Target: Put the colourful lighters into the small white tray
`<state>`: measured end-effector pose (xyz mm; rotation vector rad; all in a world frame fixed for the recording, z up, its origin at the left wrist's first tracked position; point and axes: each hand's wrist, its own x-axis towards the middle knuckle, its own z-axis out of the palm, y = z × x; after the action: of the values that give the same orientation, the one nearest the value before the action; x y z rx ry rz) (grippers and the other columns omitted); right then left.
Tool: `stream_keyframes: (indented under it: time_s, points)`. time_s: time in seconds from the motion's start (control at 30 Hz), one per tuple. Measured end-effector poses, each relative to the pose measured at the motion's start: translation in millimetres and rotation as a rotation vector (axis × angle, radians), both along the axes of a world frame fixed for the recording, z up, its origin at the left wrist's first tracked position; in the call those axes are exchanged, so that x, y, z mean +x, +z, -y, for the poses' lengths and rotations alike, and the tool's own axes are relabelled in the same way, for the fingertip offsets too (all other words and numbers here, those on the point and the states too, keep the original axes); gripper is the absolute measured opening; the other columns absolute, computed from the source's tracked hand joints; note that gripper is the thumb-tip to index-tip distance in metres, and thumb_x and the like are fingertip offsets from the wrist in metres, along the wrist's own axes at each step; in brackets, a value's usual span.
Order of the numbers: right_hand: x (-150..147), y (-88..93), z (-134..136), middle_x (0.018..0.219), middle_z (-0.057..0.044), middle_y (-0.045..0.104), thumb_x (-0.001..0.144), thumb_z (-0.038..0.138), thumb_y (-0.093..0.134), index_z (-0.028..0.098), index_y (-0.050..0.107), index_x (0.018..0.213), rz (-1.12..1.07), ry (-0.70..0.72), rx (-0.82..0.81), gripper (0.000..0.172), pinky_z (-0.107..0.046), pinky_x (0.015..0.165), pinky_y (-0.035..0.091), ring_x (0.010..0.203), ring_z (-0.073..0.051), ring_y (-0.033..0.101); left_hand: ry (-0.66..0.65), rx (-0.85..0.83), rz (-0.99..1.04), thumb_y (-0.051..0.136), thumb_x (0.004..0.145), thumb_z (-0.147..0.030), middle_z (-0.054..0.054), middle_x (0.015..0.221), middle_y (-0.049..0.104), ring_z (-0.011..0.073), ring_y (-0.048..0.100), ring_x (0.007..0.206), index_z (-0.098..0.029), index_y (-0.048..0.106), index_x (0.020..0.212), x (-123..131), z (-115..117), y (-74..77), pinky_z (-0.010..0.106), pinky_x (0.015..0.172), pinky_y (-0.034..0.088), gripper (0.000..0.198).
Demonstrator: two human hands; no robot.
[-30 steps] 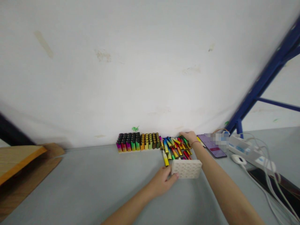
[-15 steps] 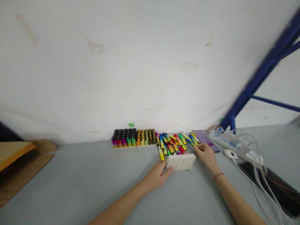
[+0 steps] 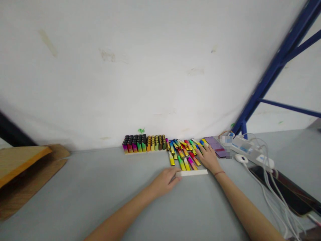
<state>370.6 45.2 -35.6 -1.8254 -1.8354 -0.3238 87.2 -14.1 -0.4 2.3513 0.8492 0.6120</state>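
Observation:
My left hand is closed on the left end of a white holed tray, which now shows only its thin edge. Just beyond it lies a loose pile of multicoloured lighters. My right hand reaches over the right side of this pile, fingers stretched out and apart. Its fingertips are at the lighters; whether they press on one I cannot tell. To the left, black-topped lighters stand upright in rows, beside a second upright group with gold tops.
A purple-screened phone lies right of the pile. Farther right are a white power strip, a white plug-like device, cables and a black device. Brown cardboard sits at left. A wall and blue frame stand behind.
The white tray has turned from its holed face showing to edge-on. My right hand has gone from pinched fingers beside a blue lighter to spread fingers over the pile. The view has shifted slightly.

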Motion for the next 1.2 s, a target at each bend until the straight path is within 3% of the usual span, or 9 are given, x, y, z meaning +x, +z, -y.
stream_keyframes:
  time_s: [0.13, 0.27, 0.33, 0.5, 0.63, 0.83, 1.03, 1.2]
  points:
    - [-11.6, 13.5, -6.6, 0.124, -0.016, 0.056, 0.092, 0.042, 0.032, 0.015, 0.058, 0.119, -0.033, 0.040, -0.014, 0.046, -0.045, 0.103, 0.030, 0.121, -0.029, 0.043, -0.003, 0.024, -0.018, 0.040, 0.093, -0.034, 0.008, 0.114, 0.063, 0.0199, 0.056, 0.106, -0.018, 0.054, 0.117, -10.7, 8.4, 4.9, 0.032, 0.096, 0.040, 0.032]
    - [-36.1, 33.4, -22.0, 0.140, -0.013, 0.042, 0.093, 0.040, 0.031, 0.014, 0.046, 0.133, 0.023, 0.287, -0.100, 0.050, -0.041, 0.106, 0.027, 0.131, -0.025, 0.034, 0.024, 0.049, -0.046, 0.040, 0.093, -0.033, 0.009, 0.112, 0.063, 0.0199, 0.057, 0.104, -0.017, 0.054, 0.116, -14.7, 13.8, 7.4, 0.032, 0.095, 0.041, 0.032]
    - [-48.6, 38.9, -26.6, 0.137, -0.011, 0.048, 0.093, 0.038, 0.034, 0.018, 0.048, 0.131, 0.063, 0.351, -0.177, 0.045, -0.045, 0.106, 0.024, 0.129, -0.025, 0.036, 0.012, 0.071, -0.054, 0.040, 0.093, -0.032, 0.009, 0.113, 0.063, 0.0199, 0.057, 0.105, -0.016, 0.054, 0.116, -15.4, 16.2, 9.6, 0.032, 0.095, 0.040, 0.031]
    - [-59.6, 38.6, -13.7, 0.123, -0.010, 0.059, 0.092, 0.029, 0.037, 0.018, 0.057, 0.119, 0.092, 0.417, -0.167, 0.035, -0.043, 0.104, 0.028, 0.117, -0.023, 0.049, 0.003, 0.103, -0.053, 0.041, 0.093, -0.029, 0.008, 0.115, 0.062, 0.0198, 0.055, 0.108, -0.017, 0.054, 0.118, -23.4, 22.9, 12.4, 0.033, 0.097, 0.039, 0.031]
    - [-59.3, 37.7, 0.4, 0.113, -0.012, 0.063, 0.092, 0.032, 0.038, 0.016, 0.064, 0.106, 0.067, 0.414, -0.101, 0.034, -0.040, 0.100, 0.034, 0.109, -0.023, 0.053, 0.032, 0.099, -0.046, 0.041, 0.093, -0.030, 0.008, 0.116, 0.062, 0.0199, 0.055, 0.108, -0.018, 0.054, 0.118, -33.0, 23.6, 6.7, 0.034, 0.097, 0.039, 0.031]
    - [-82.4, 37.9, -12.6, 0.140, -0.012, 0.044, 0.091, 0.044, 0.039, 0.019, 0.046, 0.134, 0.086, 0.445, -0.079, 0.050, -0.044, 0.106, 0.027, 0.127, -0.025, 0.039, 0.019, 0.148, -0.064, 0.042, 0.090, -0.022, 0.006, 0.118, 0.061, 0.0189, 0.054, 0.109, -0.019, 0.053, 0.118, -46.8, 19.7, 5.4, 0.033, 0.097, 0.039, 0.030]
    - [-94.7, 33.5, -14.8, 0.132, -0.009, 0.053, 0.094, 0.042, 0.033, 0.020, 0.057, 0.122, 0.135, 0.493, -0.146, 0.043, -0.042, 0.104, 0.027, 0.123, -0.022, 0.044, 0.109, 0.236, -0.114, 0.043, 0.088, -0.018, 0.007, 0.121, 0.060, 0.0199, 0.053, 0.111, -0.018, 0.053, 0.120, -85.8, 17.2, 8.7, 0.035, 0.098, 0.039, 0.033]
    - [-93.7, 45.5, -0.6, 0.127, -0.009, 0.057, 0.094, 0.040, 0.033, 0.020, 0.062, 0.112, 0.119, 0.481, -0.137, 0.039, -0.042, 0.105, 0.025, 0.119, -0.021, 0.047, 0.177, 0.321, -0.160, 0.041, 0.088, -0.015, 0.006, 0.122, 0.058, 0.0192, 0.052, 0.111, -0.020, 0.056, 0.116, -132.7, 5.8, 0.9, 0.036, 0.099, 0.040, 0.032]
